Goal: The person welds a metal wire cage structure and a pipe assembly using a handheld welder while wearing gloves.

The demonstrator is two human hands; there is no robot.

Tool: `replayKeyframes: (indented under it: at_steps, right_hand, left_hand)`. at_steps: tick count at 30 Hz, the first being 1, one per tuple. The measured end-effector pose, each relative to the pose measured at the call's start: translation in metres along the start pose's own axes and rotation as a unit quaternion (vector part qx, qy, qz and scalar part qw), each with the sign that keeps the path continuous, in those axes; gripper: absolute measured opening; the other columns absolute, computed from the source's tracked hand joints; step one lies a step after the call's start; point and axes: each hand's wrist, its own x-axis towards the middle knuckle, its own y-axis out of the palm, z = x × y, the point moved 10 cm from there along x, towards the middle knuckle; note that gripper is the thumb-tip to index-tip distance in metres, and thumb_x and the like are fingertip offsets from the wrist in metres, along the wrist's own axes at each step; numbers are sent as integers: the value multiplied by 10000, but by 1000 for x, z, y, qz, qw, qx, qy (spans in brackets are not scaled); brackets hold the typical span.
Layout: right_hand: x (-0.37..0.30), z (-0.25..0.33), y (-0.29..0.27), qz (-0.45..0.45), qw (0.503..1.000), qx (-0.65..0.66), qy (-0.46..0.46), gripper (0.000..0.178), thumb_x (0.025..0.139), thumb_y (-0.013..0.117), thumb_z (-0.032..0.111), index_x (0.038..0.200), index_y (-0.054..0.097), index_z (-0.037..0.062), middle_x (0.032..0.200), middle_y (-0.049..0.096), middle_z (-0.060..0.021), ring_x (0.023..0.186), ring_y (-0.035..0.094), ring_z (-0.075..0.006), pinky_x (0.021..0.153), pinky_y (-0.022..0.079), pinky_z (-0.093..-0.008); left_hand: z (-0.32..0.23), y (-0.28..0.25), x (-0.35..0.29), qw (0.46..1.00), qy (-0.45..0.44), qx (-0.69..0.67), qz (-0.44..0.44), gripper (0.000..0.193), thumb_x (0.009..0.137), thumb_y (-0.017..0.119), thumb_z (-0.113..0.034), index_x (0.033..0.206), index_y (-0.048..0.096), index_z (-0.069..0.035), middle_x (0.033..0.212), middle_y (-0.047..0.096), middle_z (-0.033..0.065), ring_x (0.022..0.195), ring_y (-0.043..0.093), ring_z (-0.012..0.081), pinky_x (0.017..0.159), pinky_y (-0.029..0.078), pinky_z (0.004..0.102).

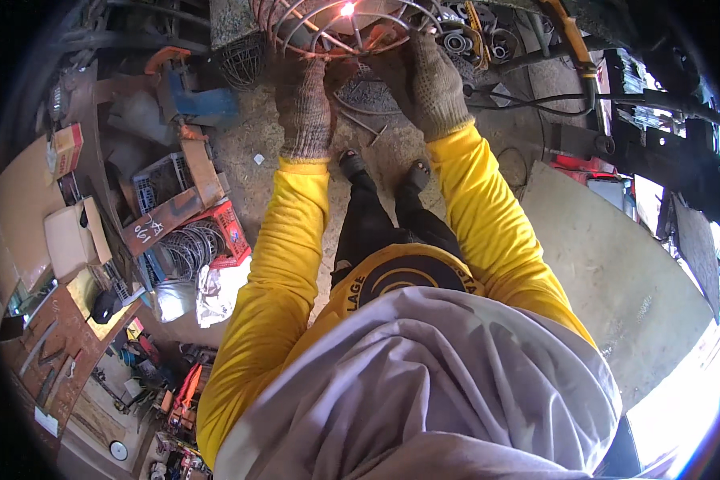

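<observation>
"Why spread our hands?"
"Our brown-knit-gloved left hand (303, 90) meets the round grey metal-wire cage (357, 37) ahead of us at its near edge, our brown-knit-gloved right hand (435, 82) at its right edge: likely for balance."
"Gripping?"
"Fingers obscured; we can't tell how closed."

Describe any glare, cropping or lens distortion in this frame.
Head view: a bright spot glares inside the wire cage, which the top edge crops; head view: finger detail on the left hand and right hand is hard to make out; head view: the lower right is washed out white, and the fisheye leaves black corners.
</observation>
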Motion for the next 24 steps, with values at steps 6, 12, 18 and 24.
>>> replayKeyframes:
  at_steps: [6, 12, 18, 24]
  right_hand:
    - [-8, -39, 25, -60, 867, 471, 148, 439, 1018, 477, 343, 1256, 526, -23, 1134, 660, -152, 1008, 669, -272, 898, 538, -364]
    - [-9, -57, 17, -88, 911, 375, 148, 404, 1010, 500, 338, 1216, 562, -5, 1114, 666, -143, 983, 676, -256, 855, 554, -360]
    - [-9, -49, 26, -96, 864, 458, 187, 379, 1002, 507, 323, 1189, 567, -2, 1086, 664, -141, 942, 677, -268, 851, 570, -397]
    - [-8, -53, 22, -93, 881, 423, 190, 358, 1005, 491, 297, 1182, 563, -6, 1070, 662, -141, 948, 673, -266, 838, 577, -419]
  left_hand:
    - [6, 7, -3, 994, -2, -111, 20, 342, 913, 680, -291, 1131, 672, -27, 1109, 688, 77, 1022, 643, 191, 887, 490, 328]
    - [9, 2, -1, 1000, 1, 6, -5, 416, 935, 634, -369, 1205, 642, -53, 1177, 657, 147, 1065, 634, 255, 918, 488, 376]
    - [26, -10, 2, 993, 39, 108, -7, 469, 930, 632, -414, 1234, 623, -58, 1231, 624, 165, 1072, 624, 272, 920, 475, 393]
    - [-11, 6, -13, 993, -40, 107, 6, 489, 952, 600, -406, 1268, 584, -33, 1285, 591, 158, 1154, 580, 263, 955, 453, 388]
